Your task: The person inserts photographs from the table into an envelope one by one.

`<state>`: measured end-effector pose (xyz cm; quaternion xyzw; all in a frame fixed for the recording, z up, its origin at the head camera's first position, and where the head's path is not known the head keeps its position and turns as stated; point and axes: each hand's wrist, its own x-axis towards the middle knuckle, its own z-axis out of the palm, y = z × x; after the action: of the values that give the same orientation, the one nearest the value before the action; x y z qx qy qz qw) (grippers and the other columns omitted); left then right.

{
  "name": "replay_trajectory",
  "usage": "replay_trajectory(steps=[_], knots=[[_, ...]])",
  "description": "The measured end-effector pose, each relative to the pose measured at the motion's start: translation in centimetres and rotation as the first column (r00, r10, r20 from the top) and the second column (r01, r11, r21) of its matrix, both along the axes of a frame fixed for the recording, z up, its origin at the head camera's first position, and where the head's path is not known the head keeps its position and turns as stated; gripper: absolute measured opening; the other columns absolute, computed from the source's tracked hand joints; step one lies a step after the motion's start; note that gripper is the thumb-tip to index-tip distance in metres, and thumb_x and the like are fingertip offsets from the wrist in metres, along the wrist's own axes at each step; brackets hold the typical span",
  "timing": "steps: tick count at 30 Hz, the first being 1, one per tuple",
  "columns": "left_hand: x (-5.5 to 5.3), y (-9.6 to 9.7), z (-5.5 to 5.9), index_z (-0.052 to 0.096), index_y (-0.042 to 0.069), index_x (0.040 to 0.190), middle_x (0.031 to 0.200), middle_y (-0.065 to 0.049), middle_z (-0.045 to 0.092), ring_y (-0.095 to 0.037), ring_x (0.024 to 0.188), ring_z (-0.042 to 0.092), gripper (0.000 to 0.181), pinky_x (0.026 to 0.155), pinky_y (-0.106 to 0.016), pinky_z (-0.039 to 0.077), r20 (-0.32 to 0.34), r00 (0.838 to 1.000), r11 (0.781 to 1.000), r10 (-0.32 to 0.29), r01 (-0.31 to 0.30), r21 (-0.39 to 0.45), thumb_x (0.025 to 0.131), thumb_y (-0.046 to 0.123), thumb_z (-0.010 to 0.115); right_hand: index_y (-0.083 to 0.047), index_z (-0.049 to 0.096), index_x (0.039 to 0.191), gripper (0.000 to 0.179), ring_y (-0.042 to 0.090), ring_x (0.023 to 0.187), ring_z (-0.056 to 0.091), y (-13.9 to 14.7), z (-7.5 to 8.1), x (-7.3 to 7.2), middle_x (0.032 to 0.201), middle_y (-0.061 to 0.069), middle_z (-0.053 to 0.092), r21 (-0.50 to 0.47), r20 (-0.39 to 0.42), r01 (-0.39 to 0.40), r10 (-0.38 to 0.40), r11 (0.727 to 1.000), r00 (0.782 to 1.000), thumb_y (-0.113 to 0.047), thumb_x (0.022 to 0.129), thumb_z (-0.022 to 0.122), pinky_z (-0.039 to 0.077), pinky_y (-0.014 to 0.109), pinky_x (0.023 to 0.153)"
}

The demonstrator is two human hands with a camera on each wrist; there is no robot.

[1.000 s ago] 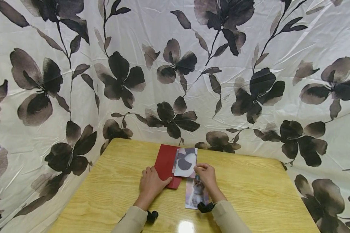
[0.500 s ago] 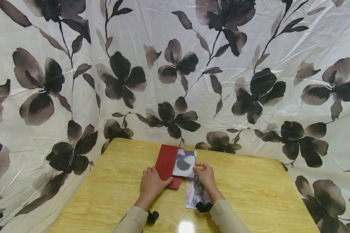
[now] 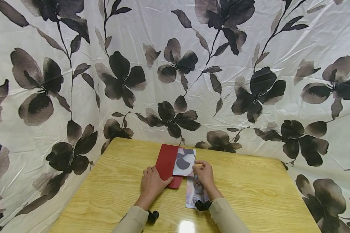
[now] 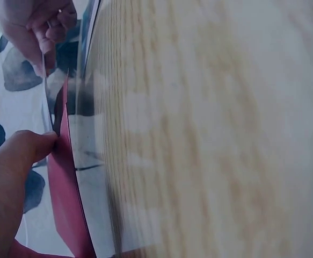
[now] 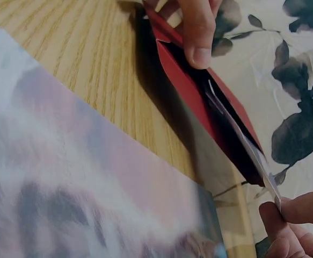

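My left hand (image 3: 152, 182) grips a red envelope (image 3: 165, 160) by its lower part, the thumb at its opening. The right wrist view shows the envelope (image 5: 184, 88) gaping, with one end of a thin card (image 5: 246, 144) between its two sides. My right hand (image 3: 204, 174) pinches that card's outer edge between thumb and fingertips. From the head view the card (image 3: 184, 163) is white with grey-purple rounded shapes and overlaps the envelope's right side. The left wrist view has the envelope (image 4: 66, 199) edge-on, raised from the table, with the left thumb (image 4: 35, 145) against it.
A picture of a kitten (image 3: 194, 192) lies on the wooden table (image 3: 113, 174), beneath the right wrist. Floral cloth (image 3: 175, 87) hangs behind the table and along its left side. Black wrist cameras (image 3: 203, 205) sit on both wrists.
The right hand and the card have shifted slightly left, so the card sits a little farther over the envelope. Left hand and envelope stay nearly still.
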<state>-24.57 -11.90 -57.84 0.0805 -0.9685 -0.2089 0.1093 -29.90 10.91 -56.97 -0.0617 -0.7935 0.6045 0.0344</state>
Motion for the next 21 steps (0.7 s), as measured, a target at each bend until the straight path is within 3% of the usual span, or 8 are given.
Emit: replay_trajectory(steps=[8, 14, 21], knots=[[0.1, -0.1, 0.1, 0.059, -0.011, 0.128, 0.114, -0.023, 0.058, -0.037, 0.103, 0.054, 0.099, 0.083, -0.052, 0.056, -0.005, 1.000, 1.000, 0.003, -0.003, -0.008, 0.076, 0.069, 0.086, 0.006, 0.070, 0.118, 0.026, 0.023, 0.061, 0.066, -0.7, -0.4, -0.3, 0.069, 0.004, 0.070, 0.022, -0.061, -0.019, 0.020, 1.000, 0.998, -0.002, 0.094, 0.078, 0.043, 0.026, 0.052], [0.0, -0.2, 0.2, 0.058, -0.011, 0.129, 0.115, -0.024, 0.058, -0.038, 0.104, 0.054, 0.099, 0.085, -0.053, 0.056, -0.004, 1.000, 1.000, 0.000, 0.000, -0.003, 0.077, 0.069, 0.084, 0.004, 0.071, 0.117, 0.024, 0.017, 0.058, 0.061, -1.3, -0.4, -0.5, 0.069, 0.003, 0.069, 0.015, -0.062, -0.025, 0.026, 1.000, 0.998, -0.004, 0.095, 0.077, 0.041, 0.024, 0.049], [0.1, -0.1, 0.4, 0.059, -0.011, 0.127, 0.114, -0.024, 0.058, -0.038, 0.104, 0.053, 0.098, 0.085, -0.054, 0.055, 0.003, 1.000, 1.000, 0.007, -0.007, -0.007, 0.077, 0.070, 0.085, 0.006, 0.071, 0.118, 0.024, 0.019, 0.067, 0.073, -2.0, 0.2, -0.3, 0.082, 0.017, 0.077, 0.006, -0.064, -0.049, 0.050, 0.999, 0.997, -0.002, 0.097, 0.076, 0.042, 0.023, 0.050]])
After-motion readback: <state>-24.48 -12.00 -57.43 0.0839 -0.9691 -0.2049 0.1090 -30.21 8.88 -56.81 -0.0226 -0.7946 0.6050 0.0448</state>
